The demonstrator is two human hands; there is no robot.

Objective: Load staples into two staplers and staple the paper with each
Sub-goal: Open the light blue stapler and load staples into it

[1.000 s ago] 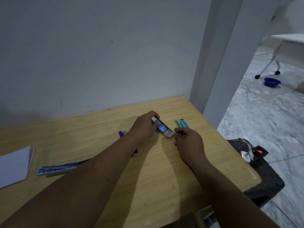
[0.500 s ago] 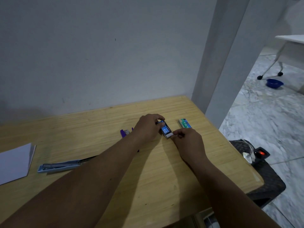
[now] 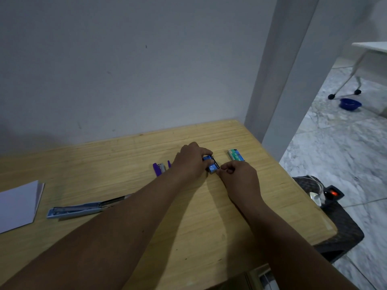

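My left hand (image 3: 191, 160) grips a small blue staple box (image 3: 212, 165) on the wooden table (image 3: 188, 222). My right hand (image 3: 238, 174) sits at the box's near end with curled fingers, pinching its end; the inner tray no longer shows. A green staple box (image 3: 236, 155) lies just right of both hands. A purple stapler (image 3: 159, 168) lies left of my left hand, partly hidden by it. A light blue stapler (image 3: 83, 208) lies opened out flat at the left. White paper (image 3: 17, 204) rests at the table's left edge.
The table stands against a grey wall with a pillar (image 3: 270, 84) at its far right corner. Right of the table sits a dark woven stool (image 3: 339, 218) carrying a power strip with a red light (image 3: 333, 193). A blue bowl (image 3: 350, 104) lies on the marble floor.
The blue box's inner tray, pulled out a second ago, has slid back in as my right hand moved toward my left. The box now looks shorter.
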